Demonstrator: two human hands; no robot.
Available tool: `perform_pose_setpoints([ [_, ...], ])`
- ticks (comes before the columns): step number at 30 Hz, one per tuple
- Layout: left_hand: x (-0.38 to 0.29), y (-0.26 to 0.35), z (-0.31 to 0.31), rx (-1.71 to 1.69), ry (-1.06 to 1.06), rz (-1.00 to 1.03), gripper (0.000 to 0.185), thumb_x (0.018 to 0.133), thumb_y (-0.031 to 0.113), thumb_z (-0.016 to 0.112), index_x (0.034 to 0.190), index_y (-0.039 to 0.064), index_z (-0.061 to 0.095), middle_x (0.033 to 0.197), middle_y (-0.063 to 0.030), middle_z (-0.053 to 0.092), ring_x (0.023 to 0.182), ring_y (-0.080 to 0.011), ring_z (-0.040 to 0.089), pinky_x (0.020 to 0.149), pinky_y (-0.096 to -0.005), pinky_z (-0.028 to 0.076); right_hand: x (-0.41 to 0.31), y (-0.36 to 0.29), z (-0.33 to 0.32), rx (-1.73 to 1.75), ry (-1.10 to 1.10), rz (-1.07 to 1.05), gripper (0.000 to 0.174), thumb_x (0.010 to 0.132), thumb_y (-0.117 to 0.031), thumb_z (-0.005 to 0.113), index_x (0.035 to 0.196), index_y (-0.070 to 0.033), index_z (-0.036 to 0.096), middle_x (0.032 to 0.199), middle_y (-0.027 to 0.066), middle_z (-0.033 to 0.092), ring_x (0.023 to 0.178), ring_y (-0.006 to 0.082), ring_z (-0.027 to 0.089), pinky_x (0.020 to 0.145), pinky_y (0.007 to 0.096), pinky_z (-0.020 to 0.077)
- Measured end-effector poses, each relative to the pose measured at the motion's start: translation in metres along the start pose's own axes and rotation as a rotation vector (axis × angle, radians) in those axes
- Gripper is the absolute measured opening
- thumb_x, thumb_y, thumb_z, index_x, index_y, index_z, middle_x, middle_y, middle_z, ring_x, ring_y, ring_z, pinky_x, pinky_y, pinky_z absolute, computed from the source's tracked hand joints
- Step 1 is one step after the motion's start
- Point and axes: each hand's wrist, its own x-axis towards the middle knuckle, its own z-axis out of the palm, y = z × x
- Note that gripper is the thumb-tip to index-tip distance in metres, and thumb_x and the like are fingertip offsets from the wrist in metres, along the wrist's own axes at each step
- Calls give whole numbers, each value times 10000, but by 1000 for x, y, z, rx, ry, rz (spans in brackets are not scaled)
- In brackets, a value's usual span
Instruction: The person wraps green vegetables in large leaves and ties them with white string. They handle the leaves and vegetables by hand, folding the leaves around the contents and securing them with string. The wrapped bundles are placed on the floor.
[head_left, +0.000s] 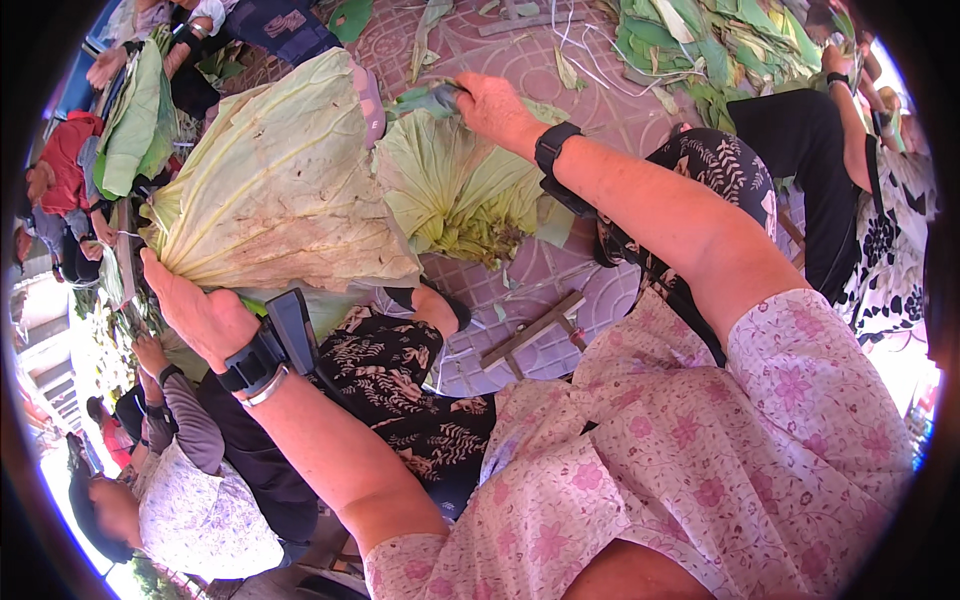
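Observation:
My left hand grips the gathered stem end of a bundle of large, flat tobacco-like leaves. They fan out to the right, pale yellow-green with brown patches. My right hand is closed on a darker, bluish-green leaf end, just above a second fan of pale leaves with a crumpled, browned lower edge. That second fan lies right of the first and partly behind it. The fingertips of both hands are partly hidden.
Patterned paving bears a small wooden frame near my feet. A heap of green leaves and loose white strings lie at the upper right. People sit close on both sides, one at left holding green leaves.

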Motion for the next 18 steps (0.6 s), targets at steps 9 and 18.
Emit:
perform_pose_setpoints([
  [9, 3, 0, -9, -20, 50, -15, 744, 673, 24, 412, 1400, -131, 386, 1299, -335, 525, 1234, -461, 495, 1084, -427, 364, 44, 23, -40, 221, 31, 189, 269, 897, -262, 607, 1035, -42, 677, 880, 213, 689, 813, 408, 657, 738, 434, 528],
  [18, -2, -4, -15, 44, 71, -87, 718, 698, 14, 410, 1401, -133, 389, 1373, -326, 484, 1300, -455, 456, 1127, -424, 331, -7, -15, 0, -279, -136, -339, 162, 884, -181, 582, 994, -93, 661, 865, 143, 689, 857, 347, 676, 730, 454, 556],
])
